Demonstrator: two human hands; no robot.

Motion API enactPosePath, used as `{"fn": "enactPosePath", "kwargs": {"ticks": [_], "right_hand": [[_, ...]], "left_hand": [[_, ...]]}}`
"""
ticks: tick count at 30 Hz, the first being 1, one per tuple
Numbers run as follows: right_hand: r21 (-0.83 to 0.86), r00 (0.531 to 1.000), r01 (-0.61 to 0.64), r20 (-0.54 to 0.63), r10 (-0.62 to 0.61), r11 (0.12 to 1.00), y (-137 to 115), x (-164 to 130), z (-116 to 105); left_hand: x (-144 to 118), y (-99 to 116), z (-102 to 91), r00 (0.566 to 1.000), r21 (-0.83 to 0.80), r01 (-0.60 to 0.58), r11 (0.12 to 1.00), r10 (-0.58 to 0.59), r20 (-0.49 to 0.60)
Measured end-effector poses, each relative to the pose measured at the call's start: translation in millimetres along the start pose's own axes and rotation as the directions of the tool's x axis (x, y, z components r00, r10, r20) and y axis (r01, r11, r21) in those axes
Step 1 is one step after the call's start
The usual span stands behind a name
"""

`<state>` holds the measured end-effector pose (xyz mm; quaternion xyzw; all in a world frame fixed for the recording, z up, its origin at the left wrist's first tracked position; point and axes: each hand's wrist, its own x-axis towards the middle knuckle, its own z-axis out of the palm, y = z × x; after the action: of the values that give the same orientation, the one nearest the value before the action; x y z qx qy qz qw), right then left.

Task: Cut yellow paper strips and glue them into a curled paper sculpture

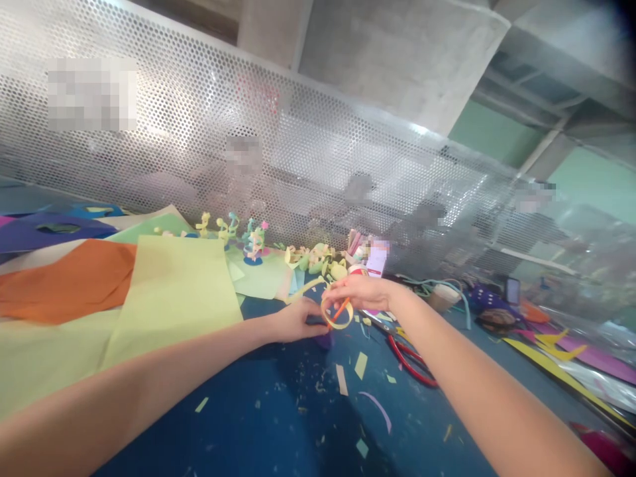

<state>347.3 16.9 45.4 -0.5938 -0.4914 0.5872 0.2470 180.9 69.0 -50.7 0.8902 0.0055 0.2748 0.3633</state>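
A: Starting at the left edge of the tabletop (278, 424), what lies there?

B: Loose sheets, an orange sheet (64, 281) and a pale green sheet (171, 291), well apart from the work. Then the left hand (297, 321), fingers curled down near a small dark thing I can't make out; whether it grips it, I cannot tell.

A: And the paper loop (336, 313)?

B: Just right of that hand, near the middle of the tabletop, toward the far edge. The right hand (358, 291) pinches its upper rim between closed fingertips. An orange strip (340, 309) crosses inside it.

A: Which way does it point?

B: The ring stands nearly upright, its opening facing us; the strip's long axis runs diagonally, low left to high right.

A: What might go wrong?

B: I'd judge a hard pinch could crease the thin ring, or the strip could slip out. The red-handled scissors (410, 361) lie just right, under the forearm, easy to knock.
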Motion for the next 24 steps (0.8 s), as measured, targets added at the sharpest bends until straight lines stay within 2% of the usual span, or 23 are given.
{"fn": "enactPosePath", "kwargs": {"ticks": [3,5,8,11,15,18,24], "right_hand": [[0.149,0.986,0.054,-0.166,-0.029,0.987,18.3,-1.2,-11.4],[0.233,0.956,0.128,-0.286,-0.058,0.964,30.6,-1.8,-15.2],[0.322,0.887,0.269,-0.451,-0.102,0.908,47.1,-4.4,-12.8],[0.377,0.821,0.373,-0.559,-0.113,0.848,58.9,-10.6,-2.4],[0.414,0.764,0.467,-0.634,-0.120,0.782,68.2,-19.0,14.8],[0.429,0.742,0.514,-0.657,-0.133,0.743,73.1,-21.3,24.7],[0.423,0.692,0.615,-0.695,-0.197,0.665,78.6,-23.7,33.3]], "left_hand": [[0.3,0.8,-0.4,0.997,0.030,0.068,0.997,-0.066,-0.041],[0.2,0.4,-0.5,0.993,-0.018,0.103,0.995,-0.104,-0.052],[-0.5,-2.1,0.2,0.980,-0.185,0.177,0.967,-0.191,-0.060],[-0.7,-4.2,1.7,0.955,-0.379,0.237,0.895,-0.287,-0.080],[0.8,-1.3,1.2,0.931,-0.539,0.254,0.803,-0.354,-0.089],[2.1,1.1,-0.3,0.913,-0.611,0.255,0.749,-0.394,-0.103],[2.1,-1.3,0.3,0.903,-0.668,0.226,0.709,-0.409,-0.129]]}}
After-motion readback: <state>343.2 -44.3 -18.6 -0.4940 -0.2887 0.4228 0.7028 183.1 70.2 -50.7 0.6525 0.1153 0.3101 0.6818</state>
